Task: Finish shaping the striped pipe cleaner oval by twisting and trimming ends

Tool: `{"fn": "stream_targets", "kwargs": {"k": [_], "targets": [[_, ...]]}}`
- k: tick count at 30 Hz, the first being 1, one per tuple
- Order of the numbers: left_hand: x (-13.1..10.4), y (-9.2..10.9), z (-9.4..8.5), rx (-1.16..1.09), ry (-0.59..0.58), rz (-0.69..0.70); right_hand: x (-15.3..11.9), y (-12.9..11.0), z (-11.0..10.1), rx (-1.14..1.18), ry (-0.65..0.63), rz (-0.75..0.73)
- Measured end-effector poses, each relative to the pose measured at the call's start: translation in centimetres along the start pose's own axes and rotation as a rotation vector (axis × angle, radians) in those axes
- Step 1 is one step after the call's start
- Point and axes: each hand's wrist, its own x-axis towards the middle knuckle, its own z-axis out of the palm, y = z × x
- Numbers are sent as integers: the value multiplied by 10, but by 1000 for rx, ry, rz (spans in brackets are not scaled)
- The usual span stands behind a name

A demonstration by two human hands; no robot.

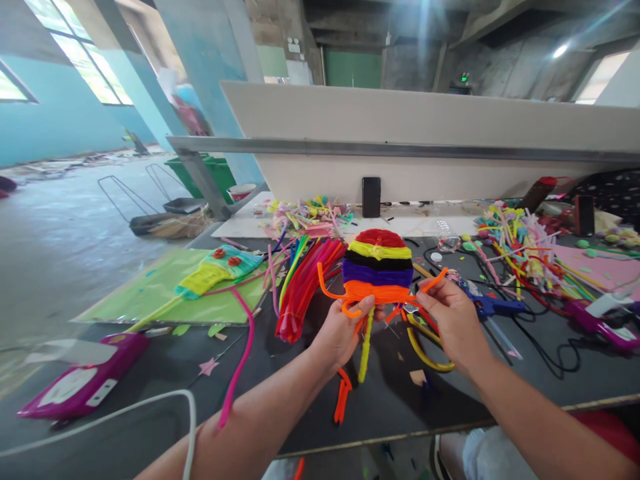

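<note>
The left hand clasped the striped piece low; the right hand pinched an orange strand; steady tension probably best suited a flat, snug lay

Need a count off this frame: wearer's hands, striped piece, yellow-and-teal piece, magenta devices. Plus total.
Hands: 2 (left hand, right hand)
Striped piece: 1
Yellow-and-teal piece: 1
Magenta devices: 2
Total: 6
</note>
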Motion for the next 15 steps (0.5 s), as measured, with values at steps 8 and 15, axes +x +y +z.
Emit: {"fn": "stream_targets", "kwargs": {"k": [8, 15], "targets": [[-1, 2, -4, 0, -71, -11, 6, 11, -1, 276, 11, 102], [-3, 2, -4, -38, -135, -72, 0, 9, 10, 336, -4, 124]]}}
